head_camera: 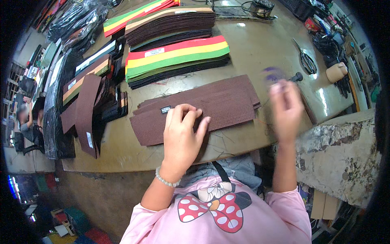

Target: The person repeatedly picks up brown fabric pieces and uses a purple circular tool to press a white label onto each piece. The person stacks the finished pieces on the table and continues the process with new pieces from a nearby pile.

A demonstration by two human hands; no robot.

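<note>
Before me several brown woven fabric strips (225, 106) lie stacked on the work table. The top one bears a small black label (165, 109). My left hand (184, 131) rests on this strip just right of the label, its fingers curled; whether it pinches anything is hidden. Right of the strips, my right hand (285, 106) is raised and blurred by motion. At its fingertips is a blurred purple object (272, 74), too unclear to name. A small black knob-like object (297, 77) lies beyond that hand.
Red, yellow and green striped strips (179, 58) and a brown pile (170, 24) lie farther back. Brown strips (88, 116) overlap at left. Black-handled scissors (307, 61) and a beige thread cone (336, 72) sit at right. Another person (29, 125) is far left.
</note>
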